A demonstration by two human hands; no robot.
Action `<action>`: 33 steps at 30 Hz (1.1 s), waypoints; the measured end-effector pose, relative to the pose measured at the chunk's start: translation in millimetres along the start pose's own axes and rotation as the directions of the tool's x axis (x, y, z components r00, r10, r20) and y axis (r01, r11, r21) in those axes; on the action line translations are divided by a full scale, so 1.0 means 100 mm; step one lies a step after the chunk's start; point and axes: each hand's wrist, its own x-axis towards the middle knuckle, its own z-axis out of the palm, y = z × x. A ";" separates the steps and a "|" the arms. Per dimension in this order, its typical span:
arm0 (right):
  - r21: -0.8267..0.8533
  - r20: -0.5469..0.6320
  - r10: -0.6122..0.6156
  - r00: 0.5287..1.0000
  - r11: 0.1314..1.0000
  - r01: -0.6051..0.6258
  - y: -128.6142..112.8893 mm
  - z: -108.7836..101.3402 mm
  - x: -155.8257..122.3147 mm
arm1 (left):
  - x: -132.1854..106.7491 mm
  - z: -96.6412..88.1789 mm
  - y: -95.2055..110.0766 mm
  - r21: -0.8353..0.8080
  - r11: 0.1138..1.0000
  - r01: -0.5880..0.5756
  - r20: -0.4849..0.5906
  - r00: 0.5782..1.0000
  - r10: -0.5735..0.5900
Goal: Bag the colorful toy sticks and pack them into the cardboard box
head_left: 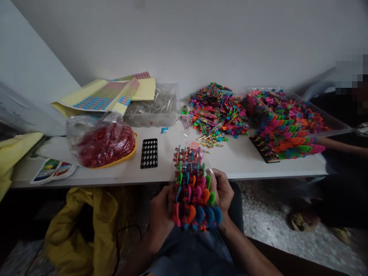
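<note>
A crumpled mustard-yellow sack [61, 234] hung lower than, and left of, a flat black plastic tray pierced with rows of holes [149, 153], which lay on a white tabletop [166, 165]. Near the tray, on its left, a clear plastic bag of dark-red pieces [105, 142] filled a low yellow basket [132, 152]. Yellow-edged printed paper sheets [99, 94] lay beyond, partly over a translucent plastic bin [152, 119] behind the tray. A small blue gun-shaped piece [164, 130] sat just beyond the tray's right corner. Nearer the person than the tray, and to its right, the left hand [162, 205] and right hand [222, 189] gripped opposite sides of a block of multicoloured plastic pieces with clear film about it [195, 191]. Beyond, right of the tray, rose a loose multicoloured heap [218, 111]; well to its right, a second multicoloured block [290, 138] stood near a co-worker's forearm [345, 147].
</note>
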 end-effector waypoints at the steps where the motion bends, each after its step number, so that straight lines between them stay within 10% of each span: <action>1: 0.009 0.010 -0.014 1.000 1.000 0.014 0.03 0.07 0.06 | 0.08 -0.01 0.01 0.034 0.999 -0.017 -0.013 1.000 0.018; 13: -0.229 0.162 -0.438 0.884 0.855 0.466 0.44 0.51 0.77 | 1.15 -0.08 -0.13 0.622 0.769 -0.149 -0.111 0.955 0.274; 18: -0.306 0.155 -0.552 0.819 0.762 0.571 0.47 0.52 0.85 | 1.39 -0.14 -0.03 0.641 0.696 -0.323 -0.300 0.729 0.615; 22: -0.248 0.184 -0.611 0.770 0.729 0.638 0.44 0.51 0.89 | 1.42 -0.24 0.12 0.661 0.558 -0.502 -0.232 0.571 0.788; 24: -0.175 0.245 -0.604 0.758 0.742 0.647 0.41 0.46 0.89 | 1.38 -0.29 0.18 0.654 0.523 -0.546 -0.139 0.593 0.793; 28: -0.129 0.355 -0.492 0.795 0.816 0.563 0.30 0.34 0.79 | 1.21 -0.32 0.27 0.533 0.646 -0.546 0.003 0.765 0.644; 33: -0.036 0.336 -0.319 0.886 0.936 0.350 0.06 0.29 0.58 | 0.99 -0.27 0.40 0.305 0.881 -0.362 -0.075 0.913 0.401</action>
